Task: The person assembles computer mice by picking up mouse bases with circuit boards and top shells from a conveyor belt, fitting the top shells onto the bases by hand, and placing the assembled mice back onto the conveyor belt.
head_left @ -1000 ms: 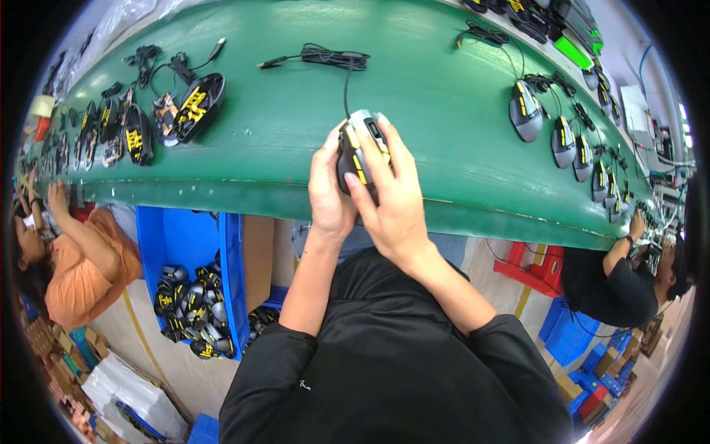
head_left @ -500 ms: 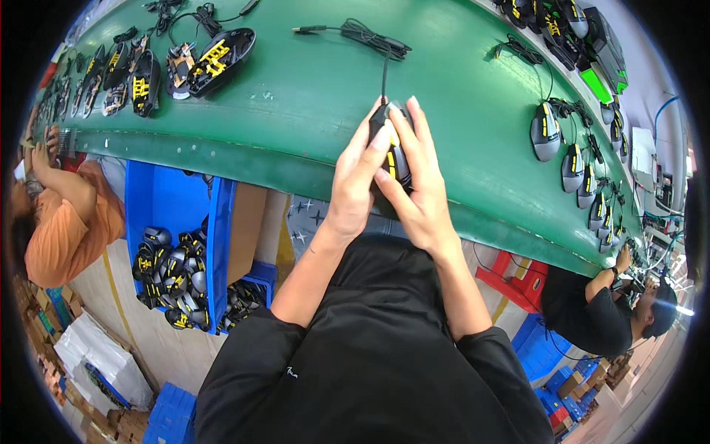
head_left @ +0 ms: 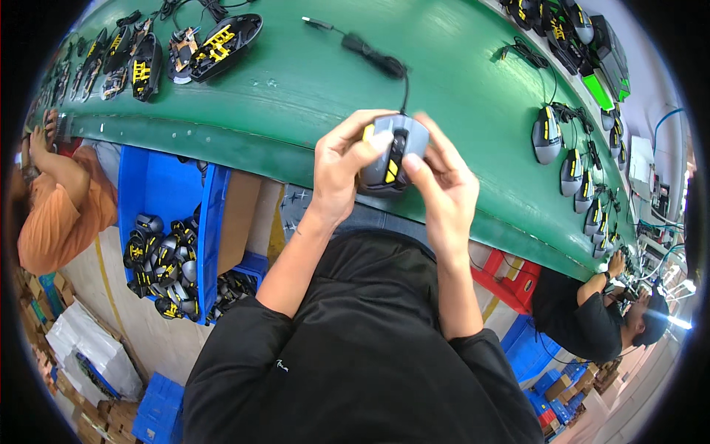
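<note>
A grey and black computer mouse (head_left: 394, 159) with yellow accents is held up between both hands at the near edge of the green workbench (head_left: 296, 96). My left hand (head_left: 342, 159) grips its left side, thumb on the top by the scroll wheel. On its other side my right hand (head_left: 447, 174) is closed round it, thumb on the top and fingers slightly blurred. The mouse's black cable (head_left: 373, 55) runs from its far end to a tied bundle and a plug on the bench.
Opened mouse shells (head_left: 225, 48) with yellow parts lie at the far left. Several finished-looking mice (head_left: 547, 137) line the right side. A blue bin (head_left: 209, 244) of mouse parts stands below left. Co-workers sit at left, in an orange shirt (head_left: 59, 218), and right, in black (head_left: 573, 314).
The mouse has been lifted and tilted so its top and scroll wheel face me. Both hands moved from covering it to gripping its sides. The cable bundle shifted slightly.
</note>
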`<action>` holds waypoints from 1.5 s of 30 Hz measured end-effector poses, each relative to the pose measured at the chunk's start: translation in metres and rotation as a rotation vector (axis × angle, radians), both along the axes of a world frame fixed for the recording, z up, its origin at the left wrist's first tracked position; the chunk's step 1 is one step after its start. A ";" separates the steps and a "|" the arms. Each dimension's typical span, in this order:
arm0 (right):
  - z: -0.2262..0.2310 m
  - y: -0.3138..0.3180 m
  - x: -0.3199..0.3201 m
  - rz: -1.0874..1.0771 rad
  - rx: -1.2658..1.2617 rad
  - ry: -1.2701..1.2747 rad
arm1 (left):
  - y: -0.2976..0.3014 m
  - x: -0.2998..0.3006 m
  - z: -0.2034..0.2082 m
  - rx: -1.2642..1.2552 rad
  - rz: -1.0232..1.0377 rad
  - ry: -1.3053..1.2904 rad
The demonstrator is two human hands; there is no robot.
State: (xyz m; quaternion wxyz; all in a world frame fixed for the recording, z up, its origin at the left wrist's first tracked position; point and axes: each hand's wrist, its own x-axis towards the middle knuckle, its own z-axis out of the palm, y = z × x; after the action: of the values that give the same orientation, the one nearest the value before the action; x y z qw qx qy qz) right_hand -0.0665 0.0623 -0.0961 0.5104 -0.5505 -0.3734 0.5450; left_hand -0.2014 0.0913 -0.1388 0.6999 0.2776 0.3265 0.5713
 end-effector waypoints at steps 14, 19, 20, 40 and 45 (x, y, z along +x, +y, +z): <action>0.002 -0.001 0.014 0.066 0.329 -0.340 | -0.002 -0.013 -0.003 0.445 0.018 0.257; 0.005 0.000 0.006 0.021 0.323 -0.398 | 0.000 -0.013 -0.010 0.381 -0.025 0.168; 0.010 0.003 0.002 0.064 0.339 -0.483 | -0.002 -0.011 -0.011 0.210 -0.018 -0.093; 0.002 0.002 0.003 0.108 0.100 -0.311 | 0.009 -0.016 -0.004 -0.027 -0.094 -0.047; -0.012 0.028 0.029 0.006 -0.161 0.178 | 0.018 -0.003 -0.014 0.013 -0.048 -0.011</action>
State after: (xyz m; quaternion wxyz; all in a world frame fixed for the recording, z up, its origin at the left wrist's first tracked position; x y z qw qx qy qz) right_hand -0.0371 0.0899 -0.1081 0.4942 -0.5380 -0.2833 0.6214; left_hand -0.2048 0.1096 -0.1526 0.7133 0.2869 0.3121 0.5581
